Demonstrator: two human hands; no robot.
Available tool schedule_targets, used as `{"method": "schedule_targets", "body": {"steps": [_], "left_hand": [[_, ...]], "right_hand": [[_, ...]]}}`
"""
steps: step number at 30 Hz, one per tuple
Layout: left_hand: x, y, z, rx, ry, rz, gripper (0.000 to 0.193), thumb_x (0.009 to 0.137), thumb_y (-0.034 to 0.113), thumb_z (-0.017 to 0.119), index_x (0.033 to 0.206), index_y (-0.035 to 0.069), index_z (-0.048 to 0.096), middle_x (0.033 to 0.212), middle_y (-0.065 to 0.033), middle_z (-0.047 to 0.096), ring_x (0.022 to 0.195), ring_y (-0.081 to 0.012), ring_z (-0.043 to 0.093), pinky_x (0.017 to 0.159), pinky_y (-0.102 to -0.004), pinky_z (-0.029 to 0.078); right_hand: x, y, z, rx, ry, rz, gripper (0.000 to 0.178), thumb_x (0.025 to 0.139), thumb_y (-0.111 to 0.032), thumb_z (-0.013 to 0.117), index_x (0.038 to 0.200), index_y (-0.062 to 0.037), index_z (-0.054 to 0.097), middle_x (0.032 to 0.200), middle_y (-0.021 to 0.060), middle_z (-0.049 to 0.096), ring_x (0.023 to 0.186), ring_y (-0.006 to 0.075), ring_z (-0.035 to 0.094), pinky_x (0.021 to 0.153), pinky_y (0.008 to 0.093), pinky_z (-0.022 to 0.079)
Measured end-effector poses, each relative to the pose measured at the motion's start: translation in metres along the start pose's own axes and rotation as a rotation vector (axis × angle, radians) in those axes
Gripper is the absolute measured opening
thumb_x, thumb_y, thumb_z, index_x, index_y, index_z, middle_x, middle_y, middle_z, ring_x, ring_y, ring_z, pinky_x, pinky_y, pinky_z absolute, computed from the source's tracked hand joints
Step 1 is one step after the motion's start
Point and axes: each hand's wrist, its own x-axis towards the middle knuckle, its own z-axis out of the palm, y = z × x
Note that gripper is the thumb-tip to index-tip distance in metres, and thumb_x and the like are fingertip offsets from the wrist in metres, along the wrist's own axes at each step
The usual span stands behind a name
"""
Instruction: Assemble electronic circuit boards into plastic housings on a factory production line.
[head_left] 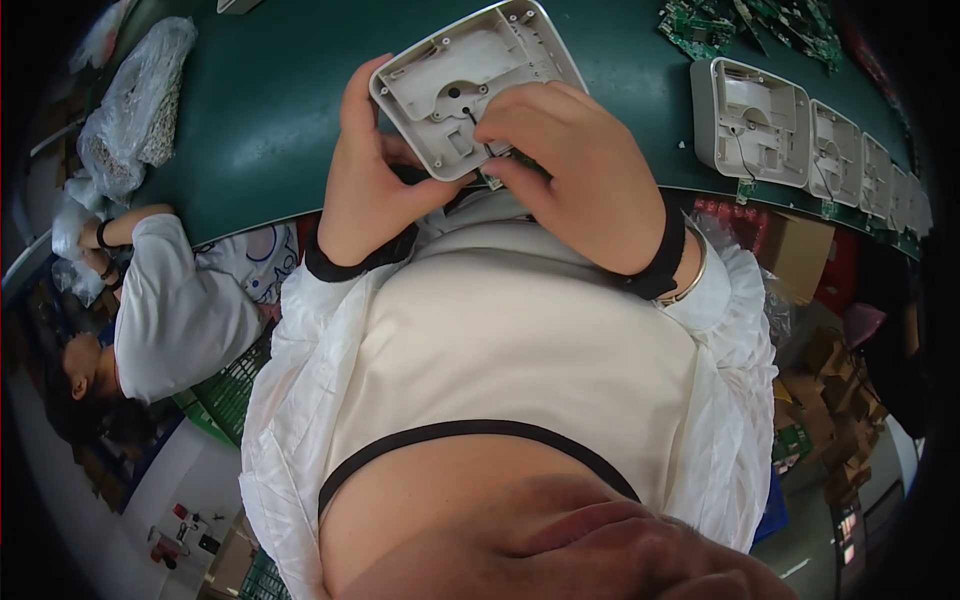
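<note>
A light grey plastic housing [440, 75] is tilted up over the near edge of the table, its ribbed inside facing me. My left hand [370, 200] grips it by the left side, thumb along the lower edge and fingers behind. A thin black wire [476, 124] comes out of a small hole in the housing. My right hand [585, 165] is closed over the lower right part, pinching this wire between thumb and fingers. Just below the thumb shows a bit of a small green circuit board [492, 181]; the rest of it is hidden.
More grey housings [752, 120] stand in a row along the right of the green table [260, 110], small boards hanging by wires. Loose circuit boards [700, 28] lie at the far right. Plastic bags [140, 110] lie at the left, where another person [180, 310] works.
</note>
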Motion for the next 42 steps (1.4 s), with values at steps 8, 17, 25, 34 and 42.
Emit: {"method": "schedule_targets", "body": {"steps": [8, 17, 25, 34, 42], "left_hand": [[-0.001, 0.005, -0.002, -0.001, 0.004, -0.045, 0.112, 0.072, -0.005, 0.088, 0.160, 0.007, 0.020, 0.144, -0.0185, 0.054, 0.110, -0.0294, 0.075, 0.086, -0.0388, 0.066], [0.004, 0.000, -0.006, -0.151, -0.037, -0.082, 0.112, 0.071, -0.006, 0.088, 0.160, 0.008, 0.023, 0.146, -0.0178, 0.052, 0.122, -0.0296, 0.069, 0.096, -0.0409, 0.064], [0.007, 0.002, -0.010, -0.116, -0.097, -0.084, 0.114, 0.071, -0.004, 0.089, 0.162, 0.008, 0.021, 0.146, -0.0176, 0.053, 0.125, -0.0296, 0.068, 0.099, -0.0413, 0.062], [0.009, -0.001, -0.008, -0.142, -0.099, -0.082, 0.113, 0.072, -0.004, 0.088, 0.162, 0.008, 0.021, 0.146, -0.0174, 0.054, 0.123, -0.0292, 0.069, 0.097, -0.0404, 0.063], [0.006, 0.005, -0.004, -0.098, -0.080, -0.109, 0.114, 0.072, -0.006, 0.088, 0.162, 0.009, 0.021, 0.146, -0.0183, 0.053, 0.120, -0.0296, 0.071, 0.096, -0.0403, 0.064]], "right_hand": [[0.003, -0.007, -0.008, -0.336, -0.262, -0.140, 0.021, 0.081, -0.007, 0.070, 0.102, -0.0069, 0.072, 0.107, 0.0010, 0.067, 0.095, 0.0241, 0.061, 0.085, 0.0358, 0.050], [0.000, 0.006, -0.026, -0.340, 0.045, -0.084, 0.041, 0.087, -0.015, 0.075, 0.125, -0.0056, 0.067, 0.124, 0.0053, 0.070, 0.124, 0.0265, 0.059, 0.102, 0.0450, 0.046], [0.011, 0.017, -0.016, -0.445, 0.016, 0.030, 0.063, 0.094, -0.023, 0.074, 0.147, -0.0005, 0.049, 0.139, 0.0133, 0.066, 0.140, 0.0323, 0.053, 0.121, 0.0538, 0.030], [0.009, 0.020, -0.020, -0.410, 0.005, 0.032, 0.065, 0.095, -0.023, 0.074, 0.149, -0.0002, 0.047, 0.139, 0.0169, 0.066, 0.139, 0.0340, 0.054, 0.122, 0.0546, 0.029], [-0.012, 0.001, -0.070, -0.300, 0.159, 0.097, 0.061, 0.092, -0.010, 0.075, 0.147, -0.0006, 0.051, 0.131, 0.0156, 0.070, 0.127, 0.0350, 0.063, 0.113, 0.0451, 0.042]]}}
